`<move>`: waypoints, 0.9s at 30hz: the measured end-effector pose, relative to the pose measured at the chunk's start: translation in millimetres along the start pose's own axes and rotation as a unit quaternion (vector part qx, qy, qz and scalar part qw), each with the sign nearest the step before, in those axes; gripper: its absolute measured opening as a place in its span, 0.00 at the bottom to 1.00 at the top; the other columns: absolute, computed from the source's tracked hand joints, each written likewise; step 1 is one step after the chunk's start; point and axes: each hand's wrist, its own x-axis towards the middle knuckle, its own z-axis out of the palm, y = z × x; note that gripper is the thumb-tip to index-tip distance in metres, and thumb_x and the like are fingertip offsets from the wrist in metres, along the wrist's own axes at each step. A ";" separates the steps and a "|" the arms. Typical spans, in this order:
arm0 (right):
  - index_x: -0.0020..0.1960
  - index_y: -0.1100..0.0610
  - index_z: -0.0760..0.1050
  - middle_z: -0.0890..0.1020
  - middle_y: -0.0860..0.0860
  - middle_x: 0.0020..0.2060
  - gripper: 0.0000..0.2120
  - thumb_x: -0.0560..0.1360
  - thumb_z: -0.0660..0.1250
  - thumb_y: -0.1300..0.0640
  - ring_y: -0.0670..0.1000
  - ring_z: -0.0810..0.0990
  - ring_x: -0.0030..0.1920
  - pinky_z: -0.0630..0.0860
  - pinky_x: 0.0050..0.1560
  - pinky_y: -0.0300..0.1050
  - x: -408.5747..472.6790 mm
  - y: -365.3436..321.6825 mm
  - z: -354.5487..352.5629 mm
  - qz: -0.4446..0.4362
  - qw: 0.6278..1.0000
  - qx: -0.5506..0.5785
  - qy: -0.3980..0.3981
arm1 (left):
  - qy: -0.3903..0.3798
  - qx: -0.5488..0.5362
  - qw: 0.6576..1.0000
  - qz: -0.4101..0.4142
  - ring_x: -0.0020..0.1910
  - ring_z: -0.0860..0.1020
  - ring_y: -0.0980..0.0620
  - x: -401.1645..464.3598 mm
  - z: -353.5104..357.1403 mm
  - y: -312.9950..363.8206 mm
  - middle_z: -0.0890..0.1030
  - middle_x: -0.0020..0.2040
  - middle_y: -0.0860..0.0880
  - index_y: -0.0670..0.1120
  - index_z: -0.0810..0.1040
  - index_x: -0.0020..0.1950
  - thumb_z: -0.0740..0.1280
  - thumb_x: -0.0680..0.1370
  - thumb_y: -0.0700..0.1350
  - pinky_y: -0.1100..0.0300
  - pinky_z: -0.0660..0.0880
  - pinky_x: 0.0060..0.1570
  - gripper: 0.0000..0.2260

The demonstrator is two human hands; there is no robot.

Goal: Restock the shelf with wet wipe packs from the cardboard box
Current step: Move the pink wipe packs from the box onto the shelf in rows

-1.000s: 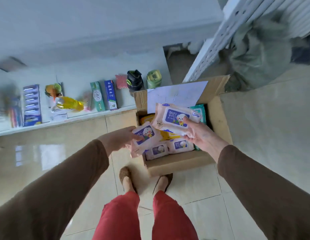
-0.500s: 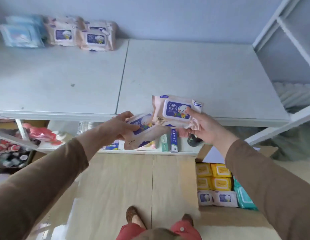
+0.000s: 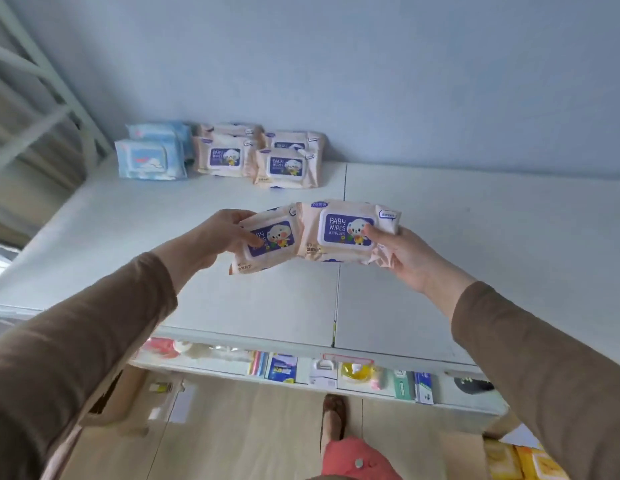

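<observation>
My left hand grips a peach baby wipes pack by its left end, thumb on the purple label. My right hand grips a second peach baby wipes pack by its right end. Both packs are held side by side above the white shelf top, the right one overlapping the left. Against the back wall stand several peach wipe packs and two blue wipe packs. Only a corner of the cardboard box shows at the bottom right, with yellow packs in it.
A lower shelf below the shelf top carries small goods: boxes, a yellow item, a pink item. White metal frame bars rise at the left. The tan floor and my foot show underneath.
I have lifted both packs out of the box and up over the shelf top, moving them forward. My view has risen from the box to the shelf and the stocked packs at the back.
</observation>
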 end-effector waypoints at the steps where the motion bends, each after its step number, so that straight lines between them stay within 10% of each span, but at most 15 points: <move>1: 0.67 0.59 0.76 0.83 0.56 0.60 0.23 0.74 0.71 0.55 0.55 0.84 0.54 0.79 0.47 0.43 17.7 -3.4 4.1 -0.002 1.000 0.002 0.001 | 0.012 0.003 1.000 -0.003 0.52 0.83 0.43 15.4 -12.2 1.9 0.86 0.50 0.47 0.46 0.82 0.58 0.75 0.68 0.32 0.49 0.79 0.56 0.20; 13: 0.65 0.60 0.78 0.84 0.55 0.58 0.20 0.74 0.74 0.58 0.58 0.83 0.60 0.76 0.64 0.56 195.3 -28.6 61.1 0.015 0.997 -0.041 0.060 | 0.017 0.136 0.990 0.036 0.47 0.79 0.47 169.6 -151.7 40.5 0.84 0.49 0.47 0.49 0.83 0.53 0.76 0.68 0.35 0.57 0.73 0.44 0.17; 20: 0.61 0.60 0.79 0.86 0.53 0.53 0.16 0.74 0.74 0.63 0.55 0.86 0.51 0.81 0.43 0.41 232.6 -24.1 91.6 -0.014 0.983 -0.091 0.159 | 0.033 0.384 0.911 0.144 0.55 0.76 0.46 226.9 -175.4 33.8 0.80 0.57 0.48 0.49 0.77 0.59 0.76 0.69 0.41 0.56 0.72 0.54 0.20; 23: 0.59 0.59 0.75 0.83 0.51 0.51 0.20 0.70 0.76 0.58 0.52 0.84 0.48 0.76 0.36 0.36 234.4 -9.9 107.5 -0.047 0.938 -0.184 0.291 | 0.026 0.434 0.878 0.198 0.57 0.75 0.43 230.2 -169.7 19.7 0.78 0.62 0.47 0.52 0.70 0.65 0.75 0.69 0.47 0.49 0.75 0.55 0.27; 27: 0.75 0.54 0.62 0.69 0.53 0.69 0.39 0.69 0.75 0.51 0.55 0.68 0.68 0.68 0.64 0.48 227.3 9.4 117.2 -0.156 0.780 -0.477 0.373 | 0.044 0.534 0.796 0.282 0.60 0.73 0.42 226.4 -158.4 2.7 0.72 0.64 0.46 0.53 0.58 0.75 0.75 0.67 0.55 0.46 0.74 0.55 0.41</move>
